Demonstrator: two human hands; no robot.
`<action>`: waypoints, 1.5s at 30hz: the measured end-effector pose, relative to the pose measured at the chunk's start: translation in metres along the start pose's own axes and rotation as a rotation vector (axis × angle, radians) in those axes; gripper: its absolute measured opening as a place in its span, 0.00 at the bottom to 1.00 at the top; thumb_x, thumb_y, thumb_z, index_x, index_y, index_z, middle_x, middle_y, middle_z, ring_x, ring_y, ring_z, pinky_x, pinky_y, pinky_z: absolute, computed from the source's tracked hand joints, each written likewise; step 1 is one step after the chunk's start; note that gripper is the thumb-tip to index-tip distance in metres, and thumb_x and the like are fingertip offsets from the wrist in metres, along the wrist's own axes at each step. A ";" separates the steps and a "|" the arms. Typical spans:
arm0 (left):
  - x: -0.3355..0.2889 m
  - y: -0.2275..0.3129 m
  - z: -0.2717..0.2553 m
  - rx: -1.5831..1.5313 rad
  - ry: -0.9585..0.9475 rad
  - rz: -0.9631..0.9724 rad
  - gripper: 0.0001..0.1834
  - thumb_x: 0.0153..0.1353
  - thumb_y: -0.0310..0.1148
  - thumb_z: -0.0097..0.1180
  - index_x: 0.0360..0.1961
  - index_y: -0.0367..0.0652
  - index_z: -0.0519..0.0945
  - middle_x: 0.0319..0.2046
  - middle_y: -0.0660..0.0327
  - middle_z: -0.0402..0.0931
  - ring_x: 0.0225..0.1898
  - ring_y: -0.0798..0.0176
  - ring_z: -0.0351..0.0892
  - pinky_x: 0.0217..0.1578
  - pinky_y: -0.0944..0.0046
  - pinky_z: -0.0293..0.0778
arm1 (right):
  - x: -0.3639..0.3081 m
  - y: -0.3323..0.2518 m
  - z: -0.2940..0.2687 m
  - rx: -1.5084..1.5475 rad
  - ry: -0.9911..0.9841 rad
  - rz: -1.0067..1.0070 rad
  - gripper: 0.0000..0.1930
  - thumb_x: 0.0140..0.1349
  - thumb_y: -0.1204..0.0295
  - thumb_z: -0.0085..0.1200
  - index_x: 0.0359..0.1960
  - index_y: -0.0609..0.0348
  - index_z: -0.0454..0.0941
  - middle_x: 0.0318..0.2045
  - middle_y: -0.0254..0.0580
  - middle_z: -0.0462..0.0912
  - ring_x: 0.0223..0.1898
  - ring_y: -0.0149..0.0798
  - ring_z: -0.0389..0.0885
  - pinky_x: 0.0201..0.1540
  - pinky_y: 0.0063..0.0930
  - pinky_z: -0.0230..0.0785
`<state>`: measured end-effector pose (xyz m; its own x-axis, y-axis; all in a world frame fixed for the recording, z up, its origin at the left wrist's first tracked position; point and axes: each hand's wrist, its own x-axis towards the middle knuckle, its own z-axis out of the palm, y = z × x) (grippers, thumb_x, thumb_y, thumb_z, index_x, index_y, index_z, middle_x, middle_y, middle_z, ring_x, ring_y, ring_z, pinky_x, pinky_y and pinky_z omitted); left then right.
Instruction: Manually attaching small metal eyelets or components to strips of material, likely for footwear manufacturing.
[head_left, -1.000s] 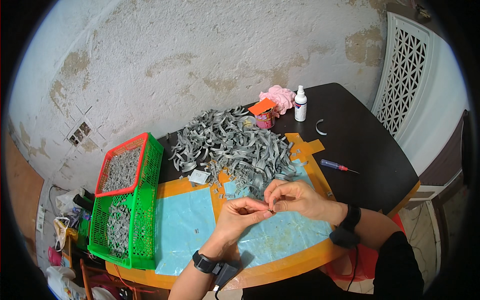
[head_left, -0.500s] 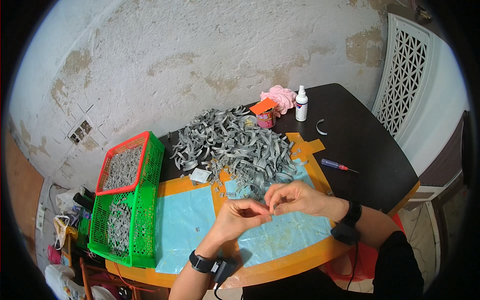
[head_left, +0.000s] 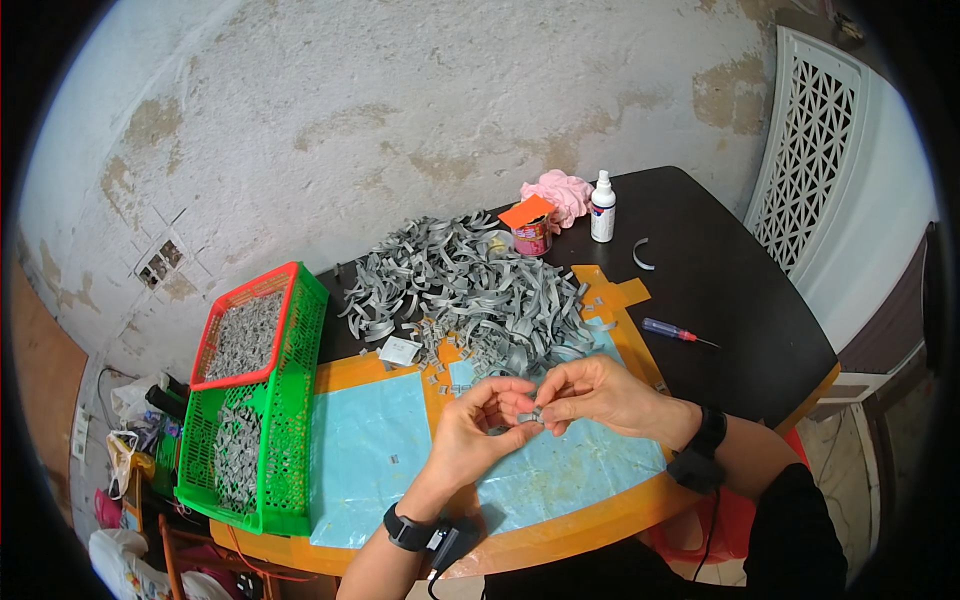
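My left hand [head_left: 478, 428] and my right hand [head_left: 605, 397] meet over the blue sheet [head_left: 550, 475] at the front of the table. Between their fingertips is a small grey piece [head_left: 532, 415], pinched from both sides; its exact kind is too small to make out. Just beyond the hands spreads a heap of curved grey strips [head_left: 515, 305]. Tiny grey clip-like pieces [head_left: 432, 335] lie loose along its near left edge, beside a white square packet [head_left: 400, 350].
On the left stands a green basket [head_left: 290, 400] of grey pieces, with a red-rimmed basket [head_left: 296, 310] of more pieces on it. A screwdriver [head_left: 668, 329], a lone curved strip [head_left: 640, 255], a white bottle [head_left: 603, 210], a tin [head_left: 532, 238] and pink cloth [head_left: 560, 195] sit farther off.
The fingers of my left hand have opened out somewhat and the hand has turned, so the small grey piece now shows. My right hand has shifted slightly.
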<state>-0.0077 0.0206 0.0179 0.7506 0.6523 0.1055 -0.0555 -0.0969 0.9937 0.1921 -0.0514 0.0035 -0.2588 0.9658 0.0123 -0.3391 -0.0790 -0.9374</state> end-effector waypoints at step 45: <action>-0.001 -0.006 0.001 0.070 0.026 0.255 0.21 0.51 0.17 0.64 0.47 0.35 0.74 0.36 0.57 0.80 0.39 0.67 0.79 0.42 0.67 0.76 | -0.004 0.000 0.004 0.206 -0.003 0.082 0.05 0.59 0.79 0.57 0.33 0.61 0.73 0.38 0.40 0.78 0.37 0.30 0.77 0.41 0.25 0.71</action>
<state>-0.0073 0.0204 0.0116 0.7010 0.6193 0.3536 -0.1940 -0.3115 0.9302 0.1893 -0.0564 0.0050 -0.2958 0.9534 -0.0596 -0.4946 -0.2062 -0.8443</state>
